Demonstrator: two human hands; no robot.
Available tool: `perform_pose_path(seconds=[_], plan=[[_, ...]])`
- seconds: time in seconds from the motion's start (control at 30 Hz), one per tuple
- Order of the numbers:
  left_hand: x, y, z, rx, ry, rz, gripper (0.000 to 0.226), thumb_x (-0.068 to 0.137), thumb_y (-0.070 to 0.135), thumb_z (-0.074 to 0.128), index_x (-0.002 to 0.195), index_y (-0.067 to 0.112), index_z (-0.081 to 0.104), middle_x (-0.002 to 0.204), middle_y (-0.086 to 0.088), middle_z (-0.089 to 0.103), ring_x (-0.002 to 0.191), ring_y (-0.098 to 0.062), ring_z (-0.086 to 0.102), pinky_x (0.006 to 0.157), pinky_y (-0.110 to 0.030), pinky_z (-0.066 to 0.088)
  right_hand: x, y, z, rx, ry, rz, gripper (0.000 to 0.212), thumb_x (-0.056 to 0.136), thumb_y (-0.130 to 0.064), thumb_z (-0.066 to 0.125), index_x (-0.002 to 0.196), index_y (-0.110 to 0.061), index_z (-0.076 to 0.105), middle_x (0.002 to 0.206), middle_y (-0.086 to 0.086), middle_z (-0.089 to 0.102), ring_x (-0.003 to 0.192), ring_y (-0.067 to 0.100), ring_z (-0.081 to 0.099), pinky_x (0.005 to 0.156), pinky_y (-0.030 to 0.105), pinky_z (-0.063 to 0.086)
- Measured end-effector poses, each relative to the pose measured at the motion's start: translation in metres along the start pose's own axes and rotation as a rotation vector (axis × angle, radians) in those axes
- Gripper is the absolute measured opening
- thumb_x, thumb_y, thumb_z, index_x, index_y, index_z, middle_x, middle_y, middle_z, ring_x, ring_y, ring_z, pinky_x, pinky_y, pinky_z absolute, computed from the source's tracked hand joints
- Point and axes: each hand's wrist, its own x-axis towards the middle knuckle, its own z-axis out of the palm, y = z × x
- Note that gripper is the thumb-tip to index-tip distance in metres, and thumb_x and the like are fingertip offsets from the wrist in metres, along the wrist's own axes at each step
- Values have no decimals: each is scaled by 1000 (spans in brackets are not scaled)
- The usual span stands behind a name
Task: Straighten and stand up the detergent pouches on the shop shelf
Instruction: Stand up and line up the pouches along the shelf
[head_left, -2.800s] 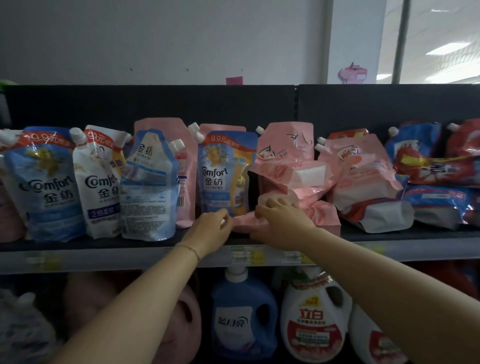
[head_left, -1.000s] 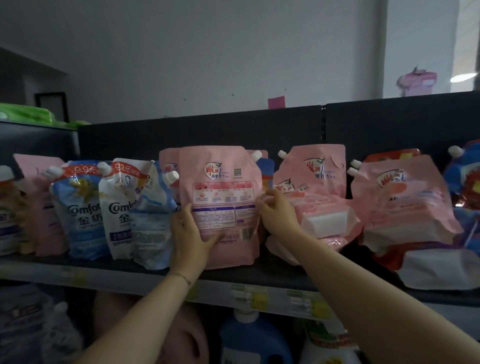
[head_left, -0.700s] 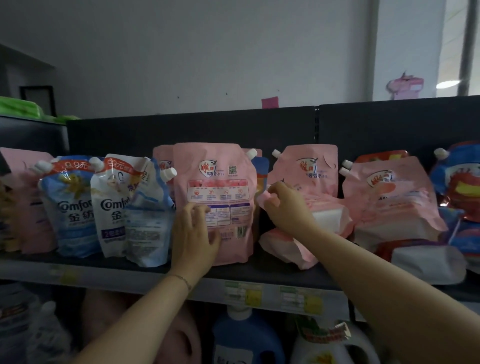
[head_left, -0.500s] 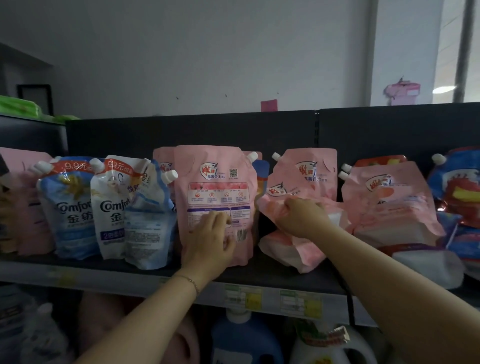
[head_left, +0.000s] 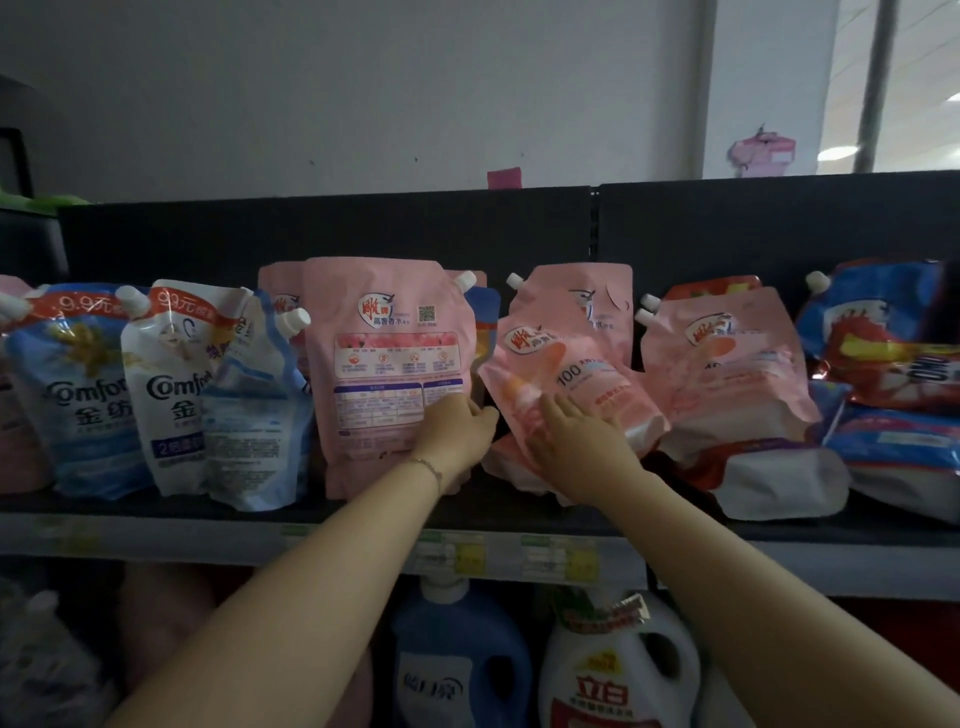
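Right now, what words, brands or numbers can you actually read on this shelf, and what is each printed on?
"Comfort", "金纺": blue pouch, at left.
"9.9元": red band atop that blue pouch.
"Comfo", cut off: white pouch.
"100": tilted pink pouch.
"立白": white jug underneath.
Too blurred: small print on the upright pink pouch, the price tags, the blue jug label.

There are three Comfort pouches (head_left: 171, 389), at least six pink pouches (head_left: 389, 358), at least two red-and-blue pouches (head_left: 883, 338) and two jugs (head_left: 618, 675).

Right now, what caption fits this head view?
Left hand touches the standing pink pouch; right hand rests on the tilted pink pouch.
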Motion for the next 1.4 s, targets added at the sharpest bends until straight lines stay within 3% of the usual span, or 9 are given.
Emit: perform_pose_path(seconds=[0.07,0.2,0.5,0.7,0.87,1.0,1.13,1.23,1.4], plan=[[6,3,6,-40,-61,-75,38,95,33,52,64,11,54,66,-10,54,64,-23,53,58,-29,38,-7,0,2,29,20,-12,60,104,-37,31,154,-12,10,162,7,11,150,23,8,117,46,13],[13,4,20,-111,-124,-186,61,91,54,50,117,0,62,110,-19,65,102,-34,62,78,-35,50,-20,-2,11,116,70,-15,62,104,-37,30,156,-14,5,163,6,4,150,21,0,119,40,6],[13,35,40,-520,-72,-157,45,89,49,59,116,14,62,108,-3,65,103,-23,60,95,-42,48,-55,6,42,173,207,8,70,100,-50,17,154,-17,-14,162,2,-13,147,13,-18,116,31,-8],[14,44,48,-548,-48,-43,27,90,42,62,103,17,63,89,4,63,84,-11,59,76,-29,46,-63,13,46,199,247,-7,78,98,-58,25,154,-22,-15,161,-3,-18,147,12,-20,111,28,-11],[3,43,49,-607,-3,78,20,84,42,70,85,22,68,85,2,69,88,-16,65,79,-33,53,-68,9,44,302,376,70,77,92,-57,46,154,-25,13,162,-4,11,147,17,8,119,38,13],[-4,48,48,-649,-12,119,18,80,41,75,79,23,71,81,0,72,86,-19,69,85,-42,57,-59,1,36,320,646,172,64,78,-61,57,126,-23,38,131,4,48,115,25,43,92,49,45],[-14,56,42,-710,-39,179,16,81,41,73,76,26,75,82,3,75,88,-15,70,90,-41,55,-47,0,29,377,647,252,105,70,-71,63,146,-26,7,156,7,-2,142,28,2,108,58,22],[-11,54,36,-756,-75,217,29,85,63,57,79,40,75,87,7,75,95,-20,68,94,-44,51,-44,-1,28,361,582,269,121,59,-87,49,150,-34,-12,157,6,-27,145,32,-22,111,64,5],[-5,39,26,-789,-333,100,85,66,85,48,114,19,71,111,-8,71,111,-28,64,101,-51,45,-43,-2,40,348,681,319,111,63,-77,51,152,-28,6,161,9,-6,148,31,-8,110,68,10]])
